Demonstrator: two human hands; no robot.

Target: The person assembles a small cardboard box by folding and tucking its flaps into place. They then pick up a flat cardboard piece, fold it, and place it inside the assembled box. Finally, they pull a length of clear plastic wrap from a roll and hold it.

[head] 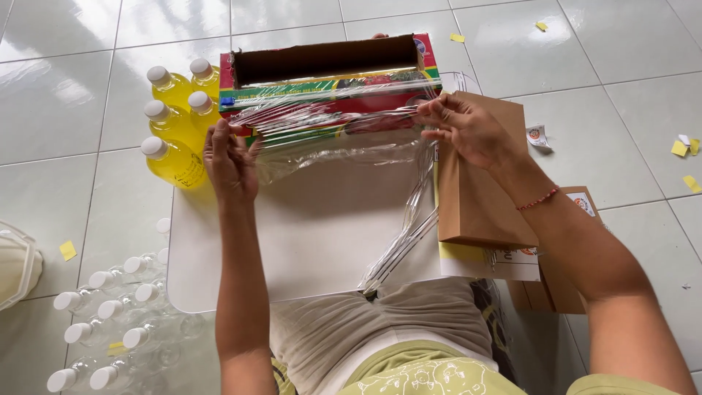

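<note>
A sheet of cling film (336, 135) is stretched across the upper middle of the frame, between two hands. The left hand (230, 162) is seen back up at centre left, its forearm rising straight from the bottom edge; its fingers are pinched on the film's left edge. The right hand (468, 132) is placed at centre right, palm turned down and wrist bent inward, with the forearm running in from the lower right corner; its fingertips are closed on the film's right edge. A red thread bracelet (539, 198) is worn on that wrist.

The film is drawn out of a long red and green dispenser box (329, 73), which is set open at the top centre, at the far edge of a white board (314, 234). The board is laid over the person's lap at the middle of the frame. A loose twisted strand of film (402, 245) is trailed down the board's right side.

Brown paper bags (479, 197) are piled just right of the board, under the right wrist. Five yellow bottles (175, 121) with white caps are stood on the tiled floor (88, 66) at upper left, touching the box. Clear empty bottles (110, 314) are grouped at lower left. Yellow paper scraps (684, 150) are scattered on the floor at right.
</note>
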